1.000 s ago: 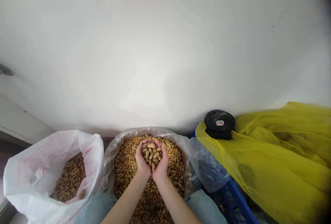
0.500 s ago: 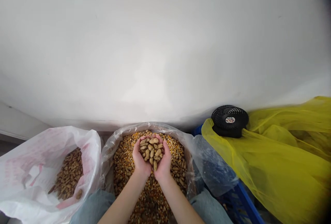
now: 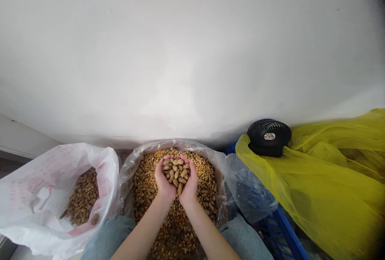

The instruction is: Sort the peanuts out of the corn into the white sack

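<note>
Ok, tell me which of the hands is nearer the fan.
Right. The right hand is cupped on the fan side of the peanuts, below and left of the fan; the left hand cups their far side, farther left.

I see one camera here, worn on the head, facing forward and down along the forearms (image 3: 148, 228); the wall (image 3: 180, 51) beyond fills the upper frame, left hand (image 3: 163, 183) and right hand (image 3: 190, 184) nearer, lower centre.
</note>
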